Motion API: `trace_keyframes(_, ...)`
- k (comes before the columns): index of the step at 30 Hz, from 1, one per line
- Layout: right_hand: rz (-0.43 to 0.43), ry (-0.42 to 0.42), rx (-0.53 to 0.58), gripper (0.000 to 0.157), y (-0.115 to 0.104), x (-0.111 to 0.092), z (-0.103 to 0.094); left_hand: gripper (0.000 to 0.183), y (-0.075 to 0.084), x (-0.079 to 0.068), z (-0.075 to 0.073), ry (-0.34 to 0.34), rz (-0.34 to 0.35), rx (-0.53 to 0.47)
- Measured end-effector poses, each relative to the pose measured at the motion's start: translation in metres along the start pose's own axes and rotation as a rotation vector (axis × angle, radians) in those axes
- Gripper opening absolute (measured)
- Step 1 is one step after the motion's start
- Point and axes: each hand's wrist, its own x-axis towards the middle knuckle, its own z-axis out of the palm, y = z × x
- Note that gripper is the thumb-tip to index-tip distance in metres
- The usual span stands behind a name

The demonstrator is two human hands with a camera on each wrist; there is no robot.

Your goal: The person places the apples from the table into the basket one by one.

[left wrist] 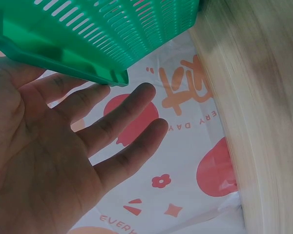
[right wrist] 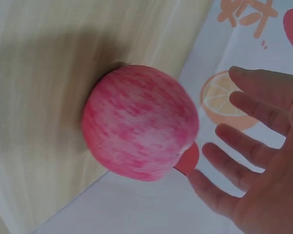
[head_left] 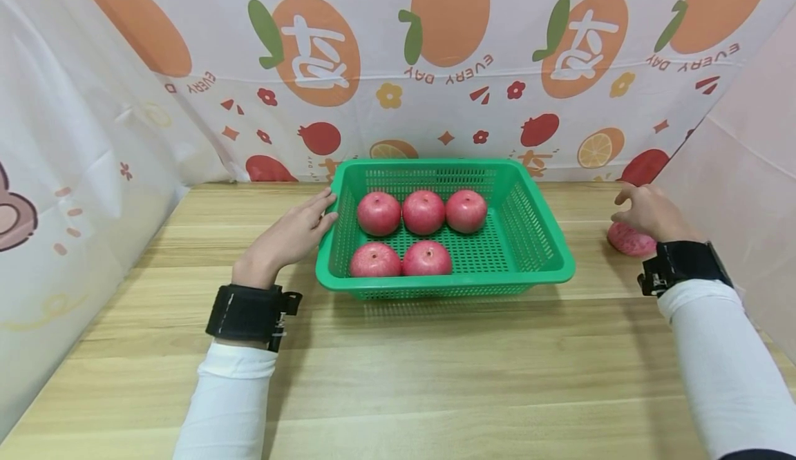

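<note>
A green plastic basket [head_left: 444,286] stands on the table with several red apples [head_left: 424,212] inside, a row of three behind and two in front. My left hand [head_left: 297,231] touches the basket's left rim, fingers spread and fairly straight; the left wrist view shows the fingertips [left wrist: 147,90] below the rim. Out to the right, one more apple [right wrist: 140,123] lies on the table. Above it hovers my right hand [head_left: 656,215], its fingers [right wrist: 234,168] loosely bent and apart from the apple, holding nothing.
The wooden table [head_left: 435,370] runs back to a white cloth [head_left: 385,125] printed with fruit. White cloth [head_left: 752,190] also walls the right side, close beyond the lone apple. Another hangs on the left. The basket's right part shows bare mesh floor.
</note>
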Motion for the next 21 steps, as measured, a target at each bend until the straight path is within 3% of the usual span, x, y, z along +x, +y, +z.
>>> trace_keyframes(9,0.120,-0.041,0.026,0.050,0.010,-0.011,0.011,0.057,0.000,0.000,0.000,-0.007,-0.002,-0.002)
trace_keyframes(21,0.128,-0.151,0.003,0.068,0.021,-0.009,0.019,0.056,-0.001,0.000,0.000,-0.009,-0.001,0.000)
